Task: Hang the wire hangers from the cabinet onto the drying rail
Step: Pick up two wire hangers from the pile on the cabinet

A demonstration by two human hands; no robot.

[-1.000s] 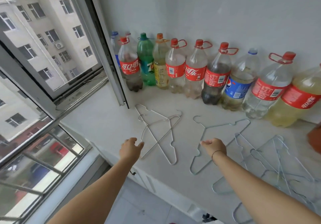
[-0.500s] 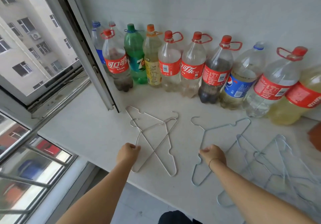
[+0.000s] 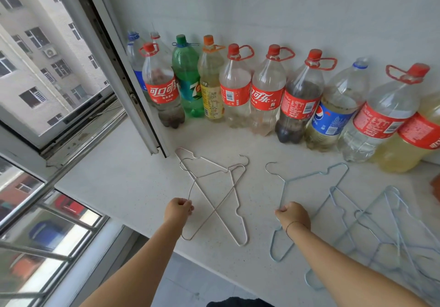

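Two crossed silver wire hangers (image 3: 215,196) lie on the white cabinet top (image 3: 123,178). My left hand (image 3: 178,211) is closed on the wire of one of them at its left side. To the right lies a pale blue wire hanger (image 3: 309,178), with its hook pointing toward the bottles. My right hand (image 3: 292,215) is closed on its left wire. Several more pale blue hangers (image 3: 385,225) lie tangled in a pile at the right. No drying rail is in view.
A row of large plastic bottles (image 3: 266,92) stands along the white wall at the back. An open window sash (image 3: 133,85) juts over the cabinet top just left of the silver hangers. The cabinet's front edge (image 3: 214,268) runs under my forearms.
Both hands came down from hovering and closed on the wires, the left on a silver hanger, the right on the blue one. The view moved closer and to the right.
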